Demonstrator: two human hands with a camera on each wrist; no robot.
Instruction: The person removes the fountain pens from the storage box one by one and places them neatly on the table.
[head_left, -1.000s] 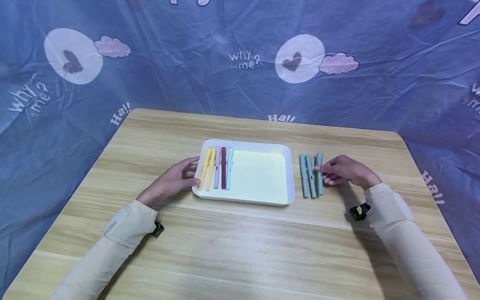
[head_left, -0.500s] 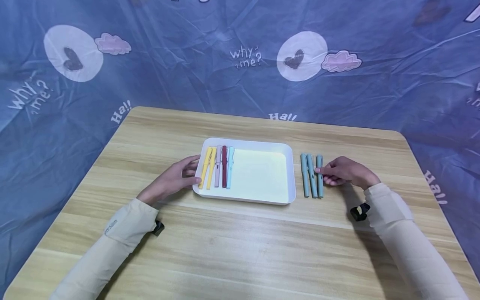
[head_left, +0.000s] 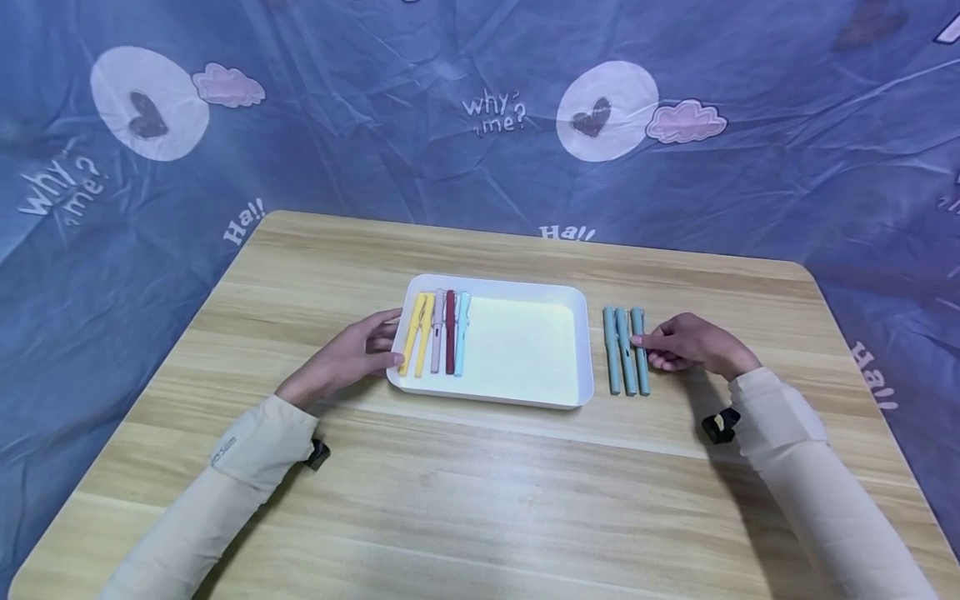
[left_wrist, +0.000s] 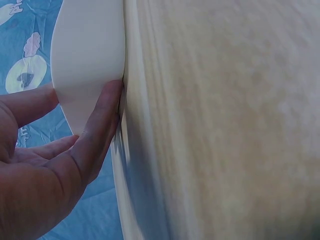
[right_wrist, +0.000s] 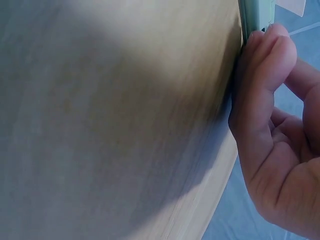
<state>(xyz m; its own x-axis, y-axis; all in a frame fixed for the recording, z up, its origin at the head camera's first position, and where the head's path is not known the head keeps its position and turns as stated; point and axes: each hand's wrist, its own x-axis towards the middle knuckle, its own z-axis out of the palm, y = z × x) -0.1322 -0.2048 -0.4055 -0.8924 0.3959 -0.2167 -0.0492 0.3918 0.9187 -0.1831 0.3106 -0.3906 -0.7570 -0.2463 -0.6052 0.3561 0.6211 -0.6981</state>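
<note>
Three teal pens [head_left: 626, 357] side by side, just R of white tray [head_left: 525, 350]. Pinches rightmost pen [head_left: 642, 373] w/ R hand [head_left: 693, 343], prob. for alignment. Grips tray's L edge w/ L hand [head_left: 348, 354], prob. to steady it on table [head_left: 480, 492].

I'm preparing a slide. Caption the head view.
Left fingers hold a white tray with five pens; right fingers hold one of three teal pens.

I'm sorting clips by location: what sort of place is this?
Probably a staged indoor tabletop setup, perhaps for filming: a wrinkled, printed sheet backs a wooden table, which bears a tray and pens. Nothing beyond the sheet shows.
</note>
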